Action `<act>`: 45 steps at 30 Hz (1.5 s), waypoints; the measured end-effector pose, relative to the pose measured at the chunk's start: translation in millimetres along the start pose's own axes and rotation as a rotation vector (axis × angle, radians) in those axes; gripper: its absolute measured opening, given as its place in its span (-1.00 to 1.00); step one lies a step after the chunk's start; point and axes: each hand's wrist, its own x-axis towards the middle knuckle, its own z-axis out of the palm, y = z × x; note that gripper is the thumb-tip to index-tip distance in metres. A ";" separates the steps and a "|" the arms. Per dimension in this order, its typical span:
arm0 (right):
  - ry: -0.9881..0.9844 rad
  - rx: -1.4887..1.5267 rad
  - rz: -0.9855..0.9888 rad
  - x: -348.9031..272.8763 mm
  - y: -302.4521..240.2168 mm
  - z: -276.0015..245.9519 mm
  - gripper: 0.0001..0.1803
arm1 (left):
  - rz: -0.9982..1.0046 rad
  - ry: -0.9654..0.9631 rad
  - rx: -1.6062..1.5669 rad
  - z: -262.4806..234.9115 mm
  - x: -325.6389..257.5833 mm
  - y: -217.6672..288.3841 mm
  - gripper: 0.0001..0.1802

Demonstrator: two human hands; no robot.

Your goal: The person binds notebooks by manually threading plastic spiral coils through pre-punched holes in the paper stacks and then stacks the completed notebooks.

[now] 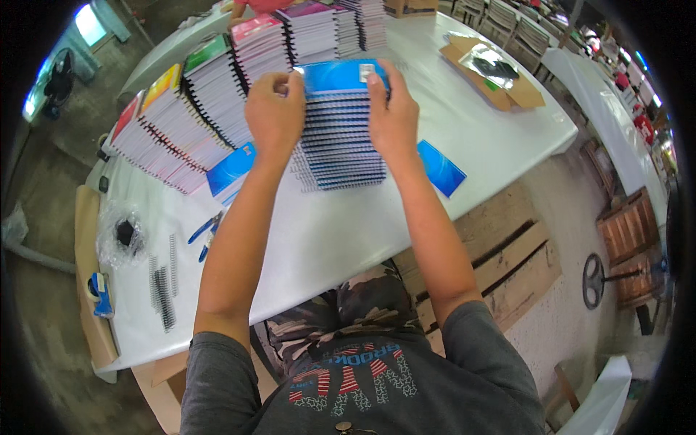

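A tall stack of spiral-bound notebooks [344, 138] stands on the table in front of me, with a blue cover [333, 77] on top and many coil spines facing me. My left hand [275, 112] is curled closed at the stack's upper left corner; what lies inside its fingers is partly hidden. On the opposite side, my right hand [394, 109] grips the right edge, thumb on the cover and fingers round the far side. To the left lies a smaller pile of blue notebooks [230, 170], partly behind my left forearm. A loose blue cover [441, 168] lies right of the stack.
Tall rows of coil-bound books [217, 87] with coloured covers line the table's far left. Nearer are blue-handled pliers [206, 235], loose coils [161, 290], a plastic-wrapped roll [125, 232] and a blue tape dispenser [100, 293]. An opened cardboard package [500, 80] lies far right.
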 end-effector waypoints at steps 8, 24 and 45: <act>0.066 -0.327 0.101 -9.2 70.4 -52.2 -0.49 | 0.032 0.266 -0.219 -33.4 -16.9 -23.3 -0.71; -0.387 -0.907 0.375 -97.9 143.9 -145.4 -0.29 | -0.333 -0.216 -0.202 -81.8 -166.1 -68.2 -0.85; -0.150 0.142 0.273 -159.6 53.2 -89.1 -0.82 | -0.144 -0.492 -0.330 -108.3 -182.6 -40.1 -0.70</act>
